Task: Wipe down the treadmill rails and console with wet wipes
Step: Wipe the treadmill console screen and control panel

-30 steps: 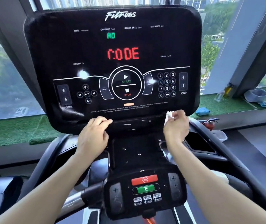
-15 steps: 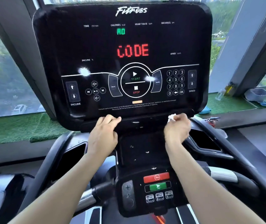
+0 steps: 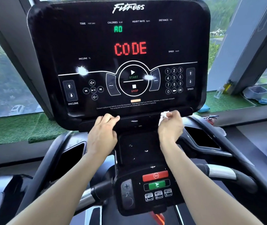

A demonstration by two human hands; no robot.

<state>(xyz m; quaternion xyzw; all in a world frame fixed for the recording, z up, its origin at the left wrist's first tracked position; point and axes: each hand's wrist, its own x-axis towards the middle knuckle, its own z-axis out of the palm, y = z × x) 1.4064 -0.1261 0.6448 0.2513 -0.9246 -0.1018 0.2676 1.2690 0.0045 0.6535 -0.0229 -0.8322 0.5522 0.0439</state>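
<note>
Window-side treadmill console (image 3: pixel 97 46), right hand (image 3: pixel 170 125) gripping wet wipe (image 3: pixel 163 115), left hand (image 3: pixel 102 132) resting

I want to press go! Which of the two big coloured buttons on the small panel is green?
The lower one, the green rectangular button with a white arrow. The red rectangular stop button sits directly above it.

Gym or fitness room, high up in a building. Treadmill console (image 3: pixel 118 59) branded "Fitress", showing "CODE", with START/STOP, speed and incline keys. Silver-and-black handrails (image 3: pixel 222 173) near. Big windows (image 3: pixel 1 70) far, trees and parked cars below; green artificial turf strip (image 3: pixel 15 127) along the sill.
</note>
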